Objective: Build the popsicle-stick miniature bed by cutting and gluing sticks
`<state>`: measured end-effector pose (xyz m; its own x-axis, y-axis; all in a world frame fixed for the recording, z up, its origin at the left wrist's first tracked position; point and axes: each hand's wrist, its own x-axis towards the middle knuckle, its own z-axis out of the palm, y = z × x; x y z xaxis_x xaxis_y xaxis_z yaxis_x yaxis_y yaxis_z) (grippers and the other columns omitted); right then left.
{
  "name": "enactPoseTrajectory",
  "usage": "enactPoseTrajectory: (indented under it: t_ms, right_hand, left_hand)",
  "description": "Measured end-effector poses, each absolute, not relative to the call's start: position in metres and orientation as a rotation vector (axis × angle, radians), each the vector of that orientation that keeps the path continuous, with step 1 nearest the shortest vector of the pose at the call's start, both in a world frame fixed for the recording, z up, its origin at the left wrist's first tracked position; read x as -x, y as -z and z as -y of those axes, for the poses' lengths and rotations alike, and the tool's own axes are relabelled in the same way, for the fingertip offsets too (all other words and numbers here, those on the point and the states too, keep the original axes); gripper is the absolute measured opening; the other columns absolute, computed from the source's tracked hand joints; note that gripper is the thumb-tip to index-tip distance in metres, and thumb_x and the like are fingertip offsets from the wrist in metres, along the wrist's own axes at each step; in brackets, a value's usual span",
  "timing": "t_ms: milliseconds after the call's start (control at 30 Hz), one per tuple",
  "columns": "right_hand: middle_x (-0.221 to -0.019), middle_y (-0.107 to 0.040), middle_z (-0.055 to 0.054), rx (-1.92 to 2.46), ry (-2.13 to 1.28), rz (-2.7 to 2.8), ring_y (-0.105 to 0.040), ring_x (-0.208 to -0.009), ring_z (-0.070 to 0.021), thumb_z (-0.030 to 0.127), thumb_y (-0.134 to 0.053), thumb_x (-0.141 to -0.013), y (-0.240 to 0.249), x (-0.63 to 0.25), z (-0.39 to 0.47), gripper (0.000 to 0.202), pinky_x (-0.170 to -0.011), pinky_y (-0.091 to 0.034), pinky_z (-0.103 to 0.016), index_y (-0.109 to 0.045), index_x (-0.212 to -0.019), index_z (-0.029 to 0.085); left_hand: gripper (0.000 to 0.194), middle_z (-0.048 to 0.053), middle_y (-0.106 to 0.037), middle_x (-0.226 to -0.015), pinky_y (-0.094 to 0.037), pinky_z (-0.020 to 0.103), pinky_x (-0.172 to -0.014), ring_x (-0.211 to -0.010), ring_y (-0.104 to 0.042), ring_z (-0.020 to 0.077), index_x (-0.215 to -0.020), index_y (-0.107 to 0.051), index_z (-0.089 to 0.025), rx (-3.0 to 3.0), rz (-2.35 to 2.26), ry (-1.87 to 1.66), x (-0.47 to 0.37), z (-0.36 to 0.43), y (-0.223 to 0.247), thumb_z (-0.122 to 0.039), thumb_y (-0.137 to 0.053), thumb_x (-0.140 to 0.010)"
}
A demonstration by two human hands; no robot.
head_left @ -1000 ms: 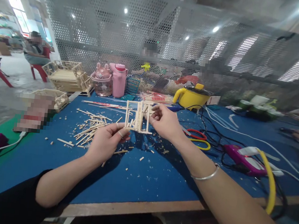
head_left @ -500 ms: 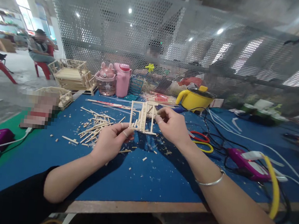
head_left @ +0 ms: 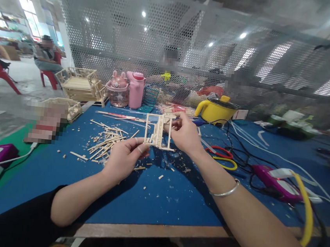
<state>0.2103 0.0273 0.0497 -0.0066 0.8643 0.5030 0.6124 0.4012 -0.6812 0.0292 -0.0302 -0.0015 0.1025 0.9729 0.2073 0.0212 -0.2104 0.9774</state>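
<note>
Above the blue-covered flat surface (head_left: 191, 205), a small, open frame of pale wooden sticks (head_left: 158, 132) is held up: the left hand (head_left: 123, 156) pinches its lower left corner; the right hand (head_left: 187, 137) curls at its upper right, grip unclear. Its bars look already joined; thin, straight offcuts of pale wood (head_left: 103, 144) lie loose, unattached. How much remains cannot be told.
</note>
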Motion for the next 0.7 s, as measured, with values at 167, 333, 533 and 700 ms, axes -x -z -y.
enactPoseTrajectory:
  t_ms: [167,333,533,700]
  right_hand:
    - [-0.074,-0.066,-0.002,1.275,-0.232,1.802,-0.059,-0.065,-0.0165,0.019,-0.059,-0.07,-0.049,-0.211,-0.032,0.02,-0.062,-0.043,-0.027,-0.055,-0.09,0.02]
    - [-0.074,-0.067,-0.005,1.317,0.046,1.938,-0.059,-0.069,-0.0188,0.016,-0.048,-0.078,-0.051,-0.219,-0.027,0.013,-0.064,-0.039,-0.028,-0.059,-0.083,0.019]
    - [-0.077,-0.071,-0.007,1.593,0.113,1.913,-0.064,-0.072,-0.0224,0.023,-0.053,-0.081,-0.047,-0.248,-0.003,0.014,-0.067,-0.042,-0.031,-0.065,-0.088,0.018]
    - [-0.079,-0.072,-0.004,1.611,0.149,1.875,-0.067,-0.07,-0.0224,0.029,-0.056,-0.084,-0.042,-0.271,0.059,0.013,-0.067,-0.045,-0.033,-0.067,-0.086,0.023]
  left_hand:
    - [0.026,0.001,-0.069,-0.072,-0.054,0.023,-0.065,-0.067,-0.065,0.0119,-0.084,-0.07,-0.018,-1.447,-1.056,-1.27,-0.029,0.031,0.001,-0.042,-0.062,-0.08]
    - [0.028,0.002,-0.069,-0.074,-0.054,0.023,-0.065,-0.067,-0.066,0.0121,-0.088,-0.07,-0.017,-1.413,-1.065,-1.296,-0.028,0.028,0.0,-0.043,-0.063,-0.079]
    - [0.028,0.001,-0.066,-0.074,-0.053,0.023,-0.067,-0.069,-0.065,0.0119,-0.083,-0.067,-0.017,-1.42,-1.036,-1.299,-0.027,0.025,0.003,-0.044,-0.06,-0.081]
    - [0.024,0.0,-0.065,-0.07,-0.05,0.022,-0.065,-0.066,-0.062,0.0116,-0.08,-0.067,-0.018,-1.521,-1.02,-1.291,-0.028,0.029,0.002,-0.04,-0.057,-0.082]
